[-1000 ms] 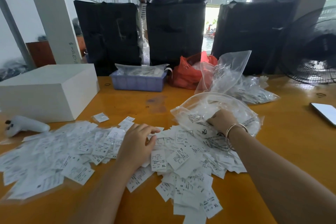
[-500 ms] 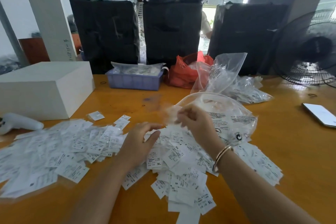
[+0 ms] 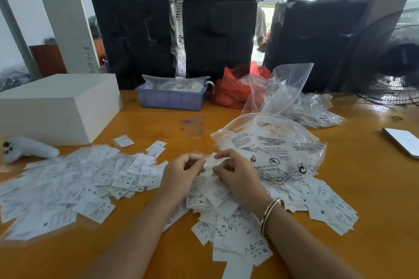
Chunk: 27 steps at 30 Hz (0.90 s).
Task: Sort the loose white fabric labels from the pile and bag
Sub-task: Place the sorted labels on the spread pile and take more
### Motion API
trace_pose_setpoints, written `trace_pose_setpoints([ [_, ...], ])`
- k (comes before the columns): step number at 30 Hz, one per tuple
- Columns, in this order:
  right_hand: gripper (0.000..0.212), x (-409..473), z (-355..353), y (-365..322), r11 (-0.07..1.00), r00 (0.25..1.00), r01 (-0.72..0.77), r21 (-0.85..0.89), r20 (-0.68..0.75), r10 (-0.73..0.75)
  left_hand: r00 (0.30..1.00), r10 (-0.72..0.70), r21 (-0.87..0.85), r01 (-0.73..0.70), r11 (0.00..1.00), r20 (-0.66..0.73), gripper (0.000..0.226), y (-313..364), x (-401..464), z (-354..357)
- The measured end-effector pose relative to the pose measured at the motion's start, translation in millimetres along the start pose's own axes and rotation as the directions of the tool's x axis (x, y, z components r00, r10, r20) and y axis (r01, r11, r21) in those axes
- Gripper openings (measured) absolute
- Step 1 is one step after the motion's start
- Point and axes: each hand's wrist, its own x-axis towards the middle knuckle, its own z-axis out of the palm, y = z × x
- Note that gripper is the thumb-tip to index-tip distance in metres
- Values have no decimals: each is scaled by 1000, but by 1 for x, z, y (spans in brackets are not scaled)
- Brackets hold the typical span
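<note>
A wide pile of white fabric labels [image 3: 74,188] with printed size letters covers the near part of the orange table [image 3: 367,188]. A clear plastic bag [image 3: 278,142] with black print lies just right of centre, partly on the pile. My left hand [image 3: 181,176] and my right hand [image 3: 238,174] meet above the pile's middle, both with curled fingers pinching a small bunch of white labels [image 3: 209,162] between them. A bangle sits on my right wrist.
A white box [image 3: 59,106] and a white controller [image 3: 25,150] stand at the left. Behind are a lilac tray [image 3: 170,98], a red bag [image 3: 233,90] and more clear bags [image 3: 313,108]. A phone [image 3: 402,140] lies right, a fan [image 3: 390,59] beyond it.
My right hand has come out of the clear bag with labels and moved left. My left hand rose off the pile to meet it; both now pinch the bunch.
</note>
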Motion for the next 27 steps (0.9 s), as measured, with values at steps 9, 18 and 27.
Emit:
trace_pose_setpoints([
  [9,51,5,-13,9,1000,999,8,9,-34,-8,968,-120,-30,117,993,-221,23,-3,4,-7],
  [18,33,-2,-25,-3,969,982,182,-166,83,-170,957,-51,-45,40,998,-285,14,4,4,-10],
  [27,13,-1,-40,2,712,909,340,-615,408,-82,986,111,65,-103,992,-127,7,10,-3,-10],
])
